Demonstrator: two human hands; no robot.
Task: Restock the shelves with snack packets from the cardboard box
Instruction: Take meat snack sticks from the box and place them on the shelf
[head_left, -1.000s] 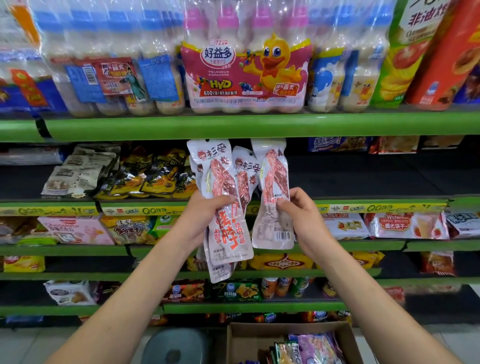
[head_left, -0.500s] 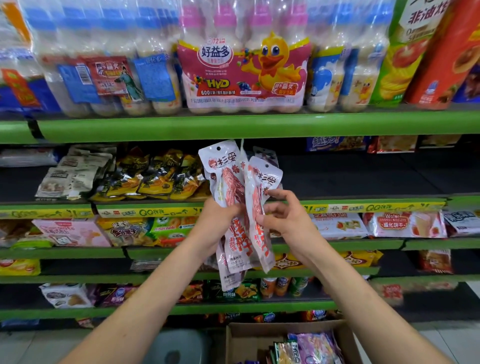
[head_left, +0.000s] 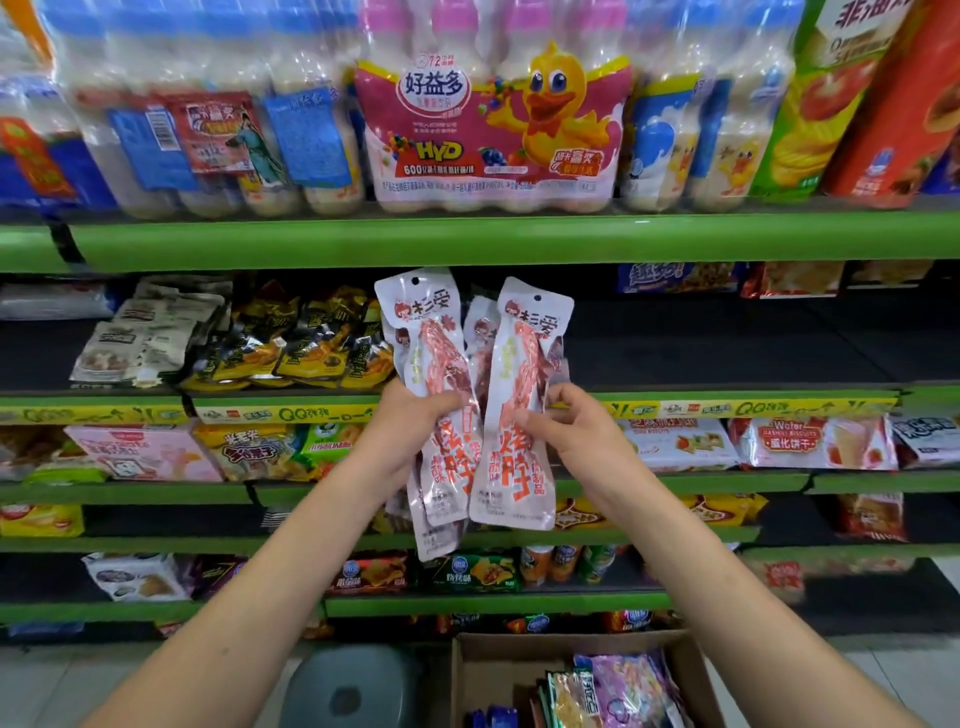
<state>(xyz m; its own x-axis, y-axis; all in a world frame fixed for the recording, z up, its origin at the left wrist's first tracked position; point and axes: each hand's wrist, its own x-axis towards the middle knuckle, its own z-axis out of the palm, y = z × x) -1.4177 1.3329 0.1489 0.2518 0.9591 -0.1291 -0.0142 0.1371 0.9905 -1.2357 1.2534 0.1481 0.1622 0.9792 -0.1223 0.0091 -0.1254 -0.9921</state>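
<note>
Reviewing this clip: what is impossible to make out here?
Head view only:
- How many snack packets the left hand holds: the front ones cover the rest.
- Cardboard box contents: cut off by the bottom edge.
- Right hand grip: fingers behind its packet are hidden.
- Small print on the packets: too blurred.

Glossy plastic snack packets (head_left: 522, 415); matt cardboard box (head_left: 498, 670); shelf edge (head_left: 467, 239) seemingly painted metal.

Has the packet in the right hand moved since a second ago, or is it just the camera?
Yes. The right hand has turned its packet front side out and brought it left, against the left hand's bunch, judged against the yellow shelf-edge strip.
</note>
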